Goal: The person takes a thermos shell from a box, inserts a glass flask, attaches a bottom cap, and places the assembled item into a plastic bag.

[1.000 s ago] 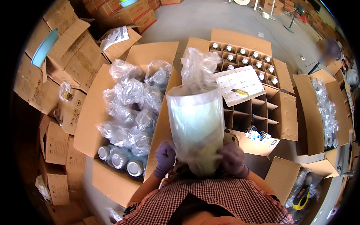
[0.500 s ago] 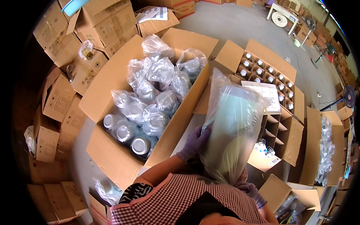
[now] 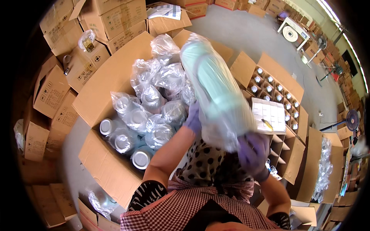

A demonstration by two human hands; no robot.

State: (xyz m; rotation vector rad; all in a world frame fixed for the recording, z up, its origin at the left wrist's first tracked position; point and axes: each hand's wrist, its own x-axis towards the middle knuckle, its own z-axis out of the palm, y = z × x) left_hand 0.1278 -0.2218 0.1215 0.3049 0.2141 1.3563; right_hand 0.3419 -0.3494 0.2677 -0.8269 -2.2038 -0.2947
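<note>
A large mint-green flask-like cylinder (image 3: 216, 82) in a clear plastic bag is held up at a slant in front of me. Its far end leans over the carton's right edge, and its near end is smeared by motion. My left hand (image 3: 192, 117), in a purple glove, grips the bag's left side; some fingers are hidden behind it. At the near end, my right hand (image 3: 253, 152), also gloved in purple, closes on the gathered plastic and is partly blurred. Left of the cylinder, an open carton (image 3: 104, 96) holds several bagged vessels (image 3: 165, 79) with round pale ends.
On the right, a divided carton (image 3: 283, 69) holds several white-capped bottles. A white sheet with a yellow pen (image 3: 267, 124) lies across it. Another open carton (image 3: 337, 169) with bagged items stands farther right. Stacked cartons (image 3: 119, 23) rise at the far left; a bagged item (image 3: 102, 204) lies near left.
The bagged cylinder has swung up and left, its far end now over the left carton. My right hand has risen from low beside my body to the bag's near end.
</note>
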